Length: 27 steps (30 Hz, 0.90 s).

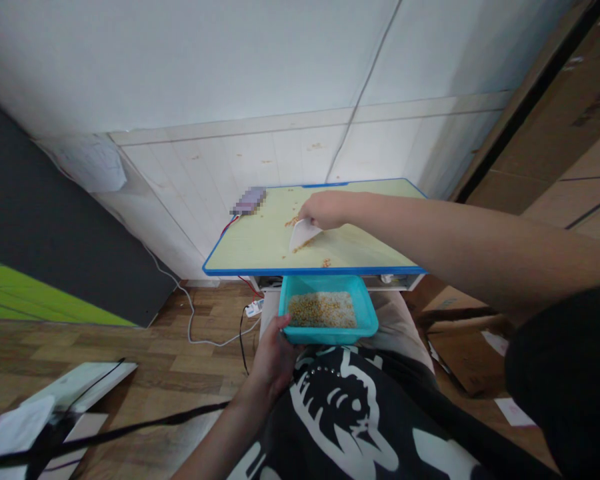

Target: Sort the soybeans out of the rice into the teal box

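Note:
My right hand [325, 210] grips a flat white scraper-like piece [304, 233], its edge down on the pale yellow tabletop [250, 247]. Orange-yellow kernels [305, 245] lie along that edge, and more are scattered around it. A small cluster of kernels [326, 263] sits close to the table's front edge. Below that edge, my left hand [275, 350] holds a turquoise plastic tub [370, 313] by its near left corner, the thumb over the rim. White grains mixed with yellow kernels [323, 310] cover the tub's bottom.
A purple phone-like object [250, 200], blurred, rests at the table's back left with a red cable. A white wall [205, 167] stands behind. Cables and a power strip [255, 308] lie on the left; cardboard [470, 360] is on the floor at right.

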Each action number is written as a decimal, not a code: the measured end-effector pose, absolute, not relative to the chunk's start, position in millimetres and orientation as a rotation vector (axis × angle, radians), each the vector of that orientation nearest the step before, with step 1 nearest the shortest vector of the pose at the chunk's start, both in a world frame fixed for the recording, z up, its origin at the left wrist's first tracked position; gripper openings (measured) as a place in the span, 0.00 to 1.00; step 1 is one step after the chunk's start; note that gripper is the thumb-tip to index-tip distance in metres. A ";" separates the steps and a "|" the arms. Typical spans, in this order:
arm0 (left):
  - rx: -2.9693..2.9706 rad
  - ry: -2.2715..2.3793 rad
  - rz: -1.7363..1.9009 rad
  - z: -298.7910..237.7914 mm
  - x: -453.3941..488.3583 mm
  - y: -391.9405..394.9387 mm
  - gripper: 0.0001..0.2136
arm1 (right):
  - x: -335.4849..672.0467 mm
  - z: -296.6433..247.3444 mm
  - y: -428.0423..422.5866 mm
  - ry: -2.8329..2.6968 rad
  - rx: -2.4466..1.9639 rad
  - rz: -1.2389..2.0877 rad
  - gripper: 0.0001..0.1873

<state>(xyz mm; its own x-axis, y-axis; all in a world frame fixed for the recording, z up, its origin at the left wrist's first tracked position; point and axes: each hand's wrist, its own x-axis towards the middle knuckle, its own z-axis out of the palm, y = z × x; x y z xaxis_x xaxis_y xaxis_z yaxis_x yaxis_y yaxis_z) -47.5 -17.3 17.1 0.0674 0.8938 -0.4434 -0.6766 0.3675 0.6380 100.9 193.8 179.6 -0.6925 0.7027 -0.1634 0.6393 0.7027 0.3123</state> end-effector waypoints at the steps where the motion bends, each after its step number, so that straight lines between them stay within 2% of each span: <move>1: 0.286 0.907 1.216 17.5 -47.6 -17.6 0.30 | 104.0 180.2 192.2 2.638 1.072 0.329 0.22; 6: 0.234 0.913 1.224 20.5 -49.6 -19.0 0.28 | 116.8 181.3 185.8 2.624 1.123 0.281 0.20; 17: 0.215 0.934 1.235 19.2 -55.3 -19.2 0.24 | 132.2 175.6 187.0 2.694 1.203 0.241 0.22; 27: 0.223 0.930 1.237 14.4 -60.3 -18.9 0.26 | 109.9 183.5 184.4 2.833 1.204 0.264 0.20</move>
